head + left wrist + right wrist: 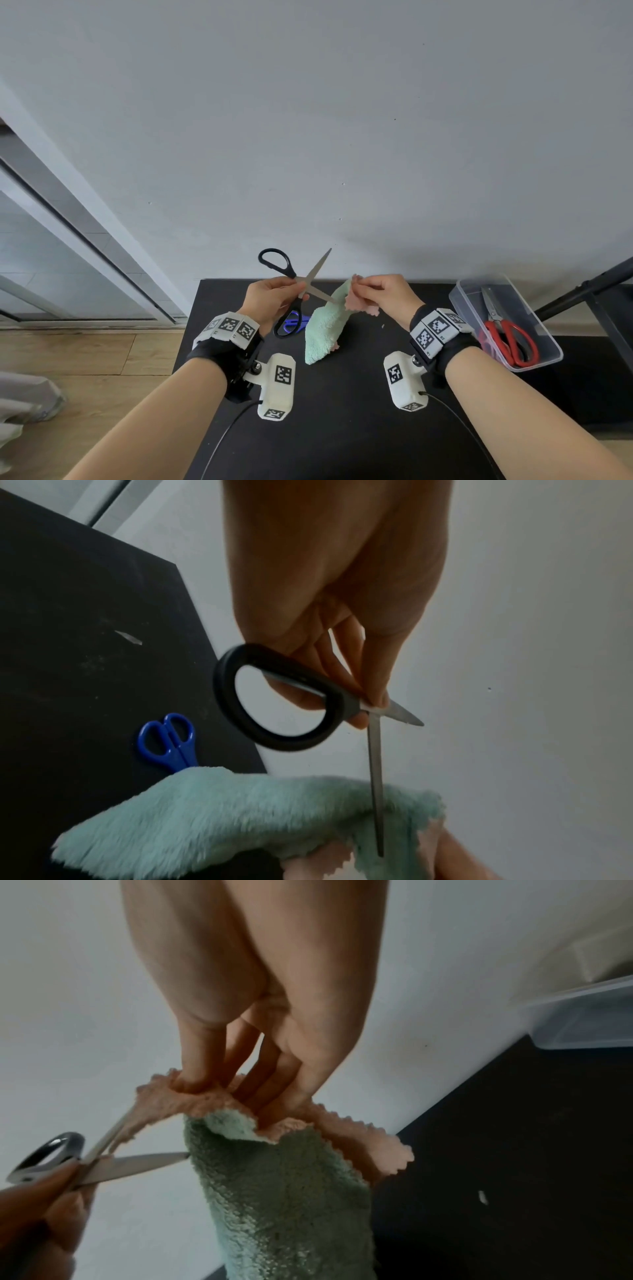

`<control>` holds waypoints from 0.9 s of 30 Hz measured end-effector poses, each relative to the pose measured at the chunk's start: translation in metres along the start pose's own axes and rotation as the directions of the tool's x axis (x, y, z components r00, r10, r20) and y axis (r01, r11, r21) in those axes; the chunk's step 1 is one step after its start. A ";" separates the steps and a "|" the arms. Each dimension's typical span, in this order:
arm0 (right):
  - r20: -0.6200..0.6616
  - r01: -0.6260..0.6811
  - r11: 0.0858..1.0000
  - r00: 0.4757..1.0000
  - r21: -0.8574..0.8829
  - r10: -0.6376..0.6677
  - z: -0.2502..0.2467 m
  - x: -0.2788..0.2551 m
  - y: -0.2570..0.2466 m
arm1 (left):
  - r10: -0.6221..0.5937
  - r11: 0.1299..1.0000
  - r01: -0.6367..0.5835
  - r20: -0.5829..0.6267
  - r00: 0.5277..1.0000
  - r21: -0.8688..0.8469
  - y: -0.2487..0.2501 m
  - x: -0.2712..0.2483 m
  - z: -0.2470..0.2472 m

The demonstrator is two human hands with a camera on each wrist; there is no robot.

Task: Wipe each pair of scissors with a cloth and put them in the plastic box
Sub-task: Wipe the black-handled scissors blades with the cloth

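Note:
My left hand [274, 296] pinches black-handled scissors [289, 270] at the pivot, blades spread wide above the black table [342, 394]. One blade [318, 267] points up toward the wall; the other blade [375, 777] runs into the mint-green and pink cloth [325, 329]. My right hand [380, 291] pinches the cloth's top edge [219, 1104] around that blade's tip, the rest hanging to the table. Small blue-handled scissors [167, 741] lie on the table beneath my left hand. A clear plastic box [462, 298] at the right holds red-handled scissors [507, 335].
A grey wall stands right behind the table. A dark metal frame [589, 284] sits behind the box at far right. Wooden floor [85, 363] and a sliding door track lie to the left. Small white scraps [483, 1197] dot the tabletop.

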State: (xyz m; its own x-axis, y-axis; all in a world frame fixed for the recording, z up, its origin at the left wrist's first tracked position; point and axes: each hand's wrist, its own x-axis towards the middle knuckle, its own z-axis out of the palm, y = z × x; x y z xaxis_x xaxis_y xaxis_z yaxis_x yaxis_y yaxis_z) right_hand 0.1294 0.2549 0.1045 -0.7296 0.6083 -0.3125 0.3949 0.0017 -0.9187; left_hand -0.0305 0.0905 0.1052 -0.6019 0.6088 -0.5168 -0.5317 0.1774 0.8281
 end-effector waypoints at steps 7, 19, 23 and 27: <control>0.138 0.034 0.999 0.990 -0.017 -0.032 0.017 0.006 -0.009 | -0.024 0.996 0.017 0.075 0.997 0.092 -0.005 -0.005 0.013; 0.174 0.042 0.999 0.984 0.005 -0.043 0.033 0.005 -0.013 | -0.057 0.997 0.050 0.110 0.992 0.062 -0.006 -0.011 0.019; 0.201 0.053 0.996 0.979 -0.075 -0.037 0.034 0.007 -0.011 | -0.059 0.994 0.048 0.117 0.991 0.094 -0.009 -0.013 0.018; 0.243 0.108 0.975 0.968 -0.194 -0.059 0.031 0.007 -0.010 | -0.045 0.992 0.033 0.093 0.995 0.121 -0.011 -0.009 0.018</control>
State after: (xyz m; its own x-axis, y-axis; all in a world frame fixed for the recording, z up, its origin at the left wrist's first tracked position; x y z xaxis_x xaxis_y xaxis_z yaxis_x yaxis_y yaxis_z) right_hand 0.1032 0.2345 0.1040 -0.8656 0.3956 -0.3070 0.4144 0.2218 -0.8827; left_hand -0.0090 0.0969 0.1048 -0.5194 0.6697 -0.5308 -0.4752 0.2899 0.8308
